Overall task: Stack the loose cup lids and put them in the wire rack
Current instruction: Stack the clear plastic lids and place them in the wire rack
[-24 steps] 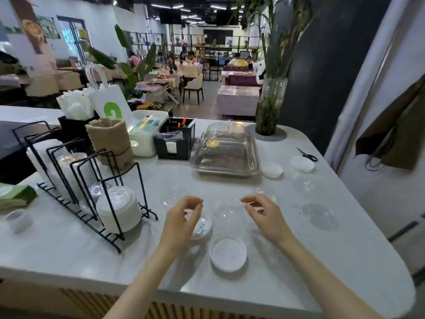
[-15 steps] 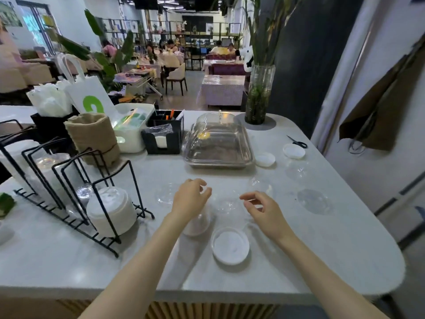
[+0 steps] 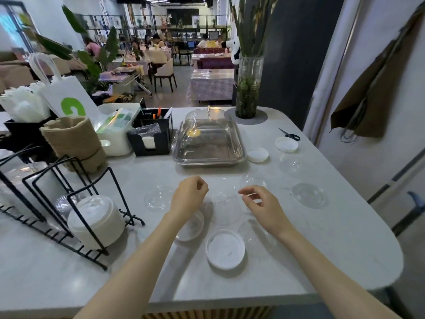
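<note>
Loose lids lie scattered on the pale counter. One white lid (image 3: 225, 248) sits nearest me, and another white lid (image 3: 192, 227) is partly hidden under my left wrist. A clear dome lid (image 3: 224, 203) rests between my hands. My left hand (image 3: 189, 195) hovers with curled fingers and nothing visible in it. My right hand (image 3: 262, 206) has thumb and forefinger slightly apart by that clear lid's right rim. More clear lids (image 3: 158, 199) (image 3: 309, 195) and white lids (image 3: 257, 154) (image 3: 286, 144) lie around. The black wire rack (image 3: 76, 203) at left holds a stack of white lids (image 3: 96, 221).
A clear covered tray (image 3: 209, 143) stands behind the lids. Scissors (image 3: 289, 134) and a glass vase (image 3: 248, 88) are at the back right. A black organiser (image 3: 151, 137), a burlap holder (image 3: 73, 139) and a white bin crowd the back left. The counter's rounded edge is at right.
My left hand has moved forward off the white lid, which now lies under my wrist. My right hand has hardly moved. My head has turned, shifting the view.
</note>
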A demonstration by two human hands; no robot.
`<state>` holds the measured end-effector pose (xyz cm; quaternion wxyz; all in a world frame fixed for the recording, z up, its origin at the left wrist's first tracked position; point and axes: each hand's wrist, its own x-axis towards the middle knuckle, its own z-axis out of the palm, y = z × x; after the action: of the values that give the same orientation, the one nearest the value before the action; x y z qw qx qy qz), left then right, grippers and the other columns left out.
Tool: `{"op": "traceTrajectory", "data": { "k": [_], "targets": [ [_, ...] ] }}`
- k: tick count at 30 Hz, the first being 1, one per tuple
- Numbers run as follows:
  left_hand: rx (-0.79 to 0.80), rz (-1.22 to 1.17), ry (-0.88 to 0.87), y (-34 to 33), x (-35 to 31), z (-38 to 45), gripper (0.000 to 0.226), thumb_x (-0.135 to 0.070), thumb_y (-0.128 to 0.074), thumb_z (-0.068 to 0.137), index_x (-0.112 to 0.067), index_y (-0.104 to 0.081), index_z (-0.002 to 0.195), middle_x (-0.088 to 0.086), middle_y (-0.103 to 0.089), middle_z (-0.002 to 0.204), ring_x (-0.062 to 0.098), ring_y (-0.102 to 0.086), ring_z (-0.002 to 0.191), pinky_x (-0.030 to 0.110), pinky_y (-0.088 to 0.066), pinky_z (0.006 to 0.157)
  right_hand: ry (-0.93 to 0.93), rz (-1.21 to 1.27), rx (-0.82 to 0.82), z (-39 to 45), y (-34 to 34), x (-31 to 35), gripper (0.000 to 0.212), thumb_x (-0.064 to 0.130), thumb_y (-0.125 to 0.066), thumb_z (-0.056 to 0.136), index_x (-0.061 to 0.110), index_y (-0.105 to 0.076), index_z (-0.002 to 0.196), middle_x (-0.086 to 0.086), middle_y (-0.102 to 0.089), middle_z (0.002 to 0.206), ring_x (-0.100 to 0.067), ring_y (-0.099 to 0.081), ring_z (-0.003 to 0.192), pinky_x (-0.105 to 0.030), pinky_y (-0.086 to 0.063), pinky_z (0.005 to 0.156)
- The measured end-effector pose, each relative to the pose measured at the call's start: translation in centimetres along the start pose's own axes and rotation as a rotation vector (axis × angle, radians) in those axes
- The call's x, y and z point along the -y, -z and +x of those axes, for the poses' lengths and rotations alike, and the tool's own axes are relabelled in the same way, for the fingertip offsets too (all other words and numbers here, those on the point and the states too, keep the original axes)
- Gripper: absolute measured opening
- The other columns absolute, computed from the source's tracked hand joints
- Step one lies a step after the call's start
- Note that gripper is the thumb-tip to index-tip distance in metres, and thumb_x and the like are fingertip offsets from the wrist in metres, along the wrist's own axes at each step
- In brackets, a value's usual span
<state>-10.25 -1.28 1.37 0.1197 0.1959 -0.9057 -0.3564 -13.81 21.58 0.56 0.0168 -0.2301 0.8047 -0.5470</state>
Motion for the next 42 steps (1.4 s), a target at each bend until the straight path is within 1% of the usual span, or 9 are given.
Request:
{"op": "traceTrajectory", "data": {
  "k": [5,9,16,23,26,30,33,37,42],
  "targets": [
    [0.016,-0.37,0.07,0.0,-0.5,-0.3,0.005,-0.02,-0.053,0.106,-0.019,-0.054,0.101,0.005,-0.078,0.096,0.016,-0.076,0.059,0.031,-0.058,0.053,0.016,-0.132,-0.1,2.5,1.5,-1.8,0.021,0.015,-0.064,0.095,0.025,-0.069,0.112,0.006,-0.061,0.114,-0.016,-0.058,0.109,-0.029,-0.046,0.092],
    [0.074,-0.549,0.147,-0.2,-1.2,-0.3,0.022,-0.004,-0.049,0.103,-0.013,-0.047,0.123,0.012,-0.078,0.101,0.019,-0.077,0.067,0.03,-0.061,0.055,-0.037,-0.384,-0.076,5.1,2.4,-3.2,0.049,0.028,-0.072,0.086,0.026,-0.057,0.133,-0.004,-0.05,0.131,-0.027,-0.044,0.125,-0.035,-0.037,0.102],
    [0.114,-0.562,0.247,-1.0,-1.6,0.6,0.033,-0.007,-0.044,0.101,-0.02,-0.06,0.127,0.005,-0.08,0.1,0.018,-0.07,0.086,0.031,-0.062,0.06,-0.211,-0.564,0.155,8.0,1.9,-5.2,0.097,0.053,-0.075,0.072,0.037,-0.024,0.153,-0.006,-0.035,0.155,-0.031,-0.036,0.14,-0.046,-0.035,0.112],
    [0.116,-0.633,0.273,-1.3,-1.3,1.4,0.034,-0.014,-0.036,0.105,-0.017,-0.061,0.127,0.019,-0.073,0.109,0.018,-0.078,0.076,0.035,-0.063,0.055,-0.146,-0.52,0.148,8.6,3.1,-5.7,0.091,0.057,-0.077,0.069,0.039,-0.033,0.147,-0.008,-0.051,0.139,-0.031,-0.047,0.13,-0.043,-0.039,0.106],
    [0.117,-0.667,0.279,-1.6,-1.1,1.5,0.029,-0.02,-0.039,0.107,-0.019,-0.061,0.125,0.019,-0.071,0.112,0.015,-0.079,0.072,0.035,-0.062,0.055,-0.241,-0.069,0.144,8.4,4.1,-4.8,0.091,0.048,-0.086,0.072,0.033,-0.038,0.147,-0.01,-0.052,0.136,-0.022,-0.054,0.125,-0.035,-0.045,0.099],
    [0.112,-0.702,0.288,-1.8,-1.2,1.7,0.023,-0.027,-0.046,0.108,-0.021,-0.062,0.123,0.019,-0.069,0.115,0.017,-0.08,0.072,0.035,-0.063,0.056,-0.487,0.51,0.13,7.9,5.2,-3.2,0.066,0.055,-0.074,0.08,0.029,-0.048,0.136,-0.012,-0.062,0.128,-0.02,-0.07,0.084,-0.028,-0.053,0.067],
    [0.12,-0.716,0.295,-1.8,-1.4,1.7,0.024,-0.035,-0.052,0.107,-0.02,-0.061,0.123,0.019,-0.069,0.116,0.018,-0.08,0.072,0.037,-0.064,0.059,-0.634,0.804,0.189,7.3,6.1,-3.1,0.058,0.063,-0.063,0.085,0.028,-0.054,0.13,-0.013,-0.064,0.127,-0.033,-0.074,0.102,-0.036,-0.06,0.069],
    [0.148,-0.696,0.286,-1.7,-2.0,1.4,0.036,-0.049,-0.054,0.105,-0.021,-0.059,0.127,0.016,-0.068,0.117,0.019,-0.081,0.075,0.039,-0.066,0.061,-0.572,0.689,0.189,6.9,6.1,-3.0,0.044,0.039,-0.067,0.093,0.019,-0.053,0.13,-0.019,-0.066,0.124,-0.037,-0.076,0.095,-0.032,-0.063,0.064],
    [0.188,-0.668,0.253,-1.8,-3.1,0.9,0.055,-0.066,-0.053,0.098,-0.023,-0.056,0.132,0.013,-0.067,0.119,0.019,-0.081,0.081,0.038,-0.065,0.062,-0.414,0.415,0.168,7.3,5.5,-1.8,0.02,0.025,-0.046,0.103,0.012,-0.043,0.118,-0.014,-0.079,0.089,-0.043,-0.075,0.07,-0.03,-0.055,0.043]
  ]
}}
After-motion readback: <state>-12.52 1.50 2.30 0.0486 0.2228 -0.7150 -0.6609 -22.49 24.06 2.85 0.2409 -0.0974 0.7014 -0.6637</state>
